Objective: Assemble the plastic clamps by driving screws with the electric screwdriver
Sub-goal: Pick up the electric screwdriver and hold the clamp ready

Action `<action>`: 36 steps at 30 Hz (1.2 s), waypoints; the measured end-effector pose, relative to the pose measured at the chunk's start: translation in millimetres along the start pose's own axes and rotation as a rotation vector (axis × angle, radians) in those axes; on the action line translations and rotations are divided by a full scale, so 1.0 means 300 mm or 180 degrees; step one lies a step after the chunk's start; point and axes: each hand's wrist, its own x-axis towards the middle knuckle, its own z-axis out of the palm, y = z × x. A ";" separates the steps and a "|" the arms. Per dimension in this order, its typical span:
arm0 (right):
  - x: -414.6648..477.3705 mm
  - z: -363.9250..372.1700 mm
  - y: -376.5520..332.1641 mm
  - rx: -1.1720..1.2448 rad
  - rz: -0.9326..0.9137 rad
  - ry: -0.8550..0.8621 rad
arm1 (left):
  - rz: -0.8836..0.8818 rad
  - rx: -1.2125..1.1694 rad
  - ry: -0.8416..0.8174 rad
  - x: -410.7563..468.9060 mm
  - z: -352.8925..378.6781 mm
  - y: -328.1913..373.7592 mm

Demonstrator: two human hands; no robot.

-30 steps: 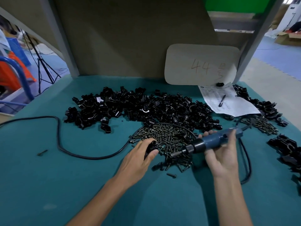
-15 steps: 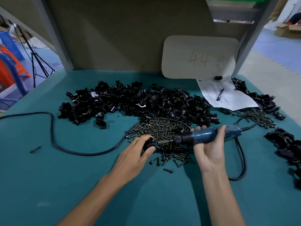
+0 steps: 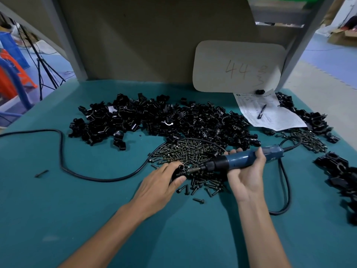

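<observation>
From my remote seat I note: left hand [image 3: 160,182] rests on the green table [image 3: 96,219] at the near edge of the screw pile [image 3: 189,151], fingers curled over a black clamp [image 3: 179,171], thumb pressed against its near side. Right hand [image 3: 245,176] grips the blue screwdriver [image 3: 241,161], fingers wrapped round the barrel, thumb lying over the top. The tool lies nearly level, its bit pointing left and meeting the clamp (whether a screw sits on the tip, I cannot tell). Its black cable [image 3: 61,151] loops across the table to the left edge. Behind the screws spreads a wide heap of loose clamps [image 3: 164,120]. One stray screw [image 3: 199,200] lies just nearer than the pile. At the far right sits a paper sheet [image 3: 274,117] with a pen [image 3: 261,111] on it, and a card [image 3: 237,68] marked 44 leans against the back wall.
</observation>
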 end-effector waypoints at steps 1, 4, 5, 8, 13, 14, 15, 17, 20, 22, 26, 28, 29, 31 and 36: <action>0.001 0.000 -0.002 0.0190 0.0032 -0.0112 | -0.0015 -0.0016 -0.0008 0.001 0.000 -0.001; 0.001 -0.011 -0.008 0.0596 0.0090 -0.0462 | 0.0026 0.0006 -0.0050 -0.001 0.003 0.000; 0.001 -0.015 -0.007 0.0634 0.0107 -0.0530 | 0.0041 0.0019 -0.0060 -0.002 0.004 0.001; 0.003 -0.023 -0.005 0.0614 0.0145 -0.0490 | 0.0043 0.0044 -0.0088 -0.002 0.006 0.001; 0.004 -0.018 -0.017 0.0579 0.0164 -0.0614 | 0.0142 0.0062 -0.0220 -0.003 0.002 0.003; 0.001 -0.018 -0.019 0.0559 0.0159 -0.0686 | 0.0166 0.0067 -0.0224 -0.003 0.001 0.003; -0.005 -0.017 -0.019 0.0506 0.0142 -0.0708 | 0.0170 0.0065 -0.0216 -0.002 -0.001 0.004; -0.014 -0.009 -0.011 0.0328 0.0075 -0.0581 | 0.0144 0.0059 -0.0126 -0.002 -0.002 0.005; -0.022 0.001 0.002 -0.0032 0.0043 -0.0235 | 0.0077 0.0018 0.0079 -0.006 0.001 0.000; -0.029 -0.004 0.005 -0.0418 0.0037 -0.0147 | 0.0040 0.0029 0.0127 -0.006 0.005 -0.001; -0.042 -0.019 0.009 -0.0699 -0.0090 0.0036 | -0.0032 0.0115 0.0143 -0.006 0.011 -0.001; -0.043 -0.017 0.007 -0.0691 -0.0072 0.0095 | 0.0004 0.0192 0.0109 -0.008 0.010 0.000; -0.041 -0.019 0.006 -0.0614 -0.0055 0.0104 | 0.0028 0.0225 0.0110 -0.008 0.010 0.002; -0.044 -0.013 0.012 -0.0517 -0.0074 0.0205 | 0.0023 0.0231 0.0127 -0.007 0.007 0.005; -0.023 -0.025 0.005 -0.0575 -0.0044 0.0324 | -0.0030 0.0247 0.0110 -0.007 0.007 0.005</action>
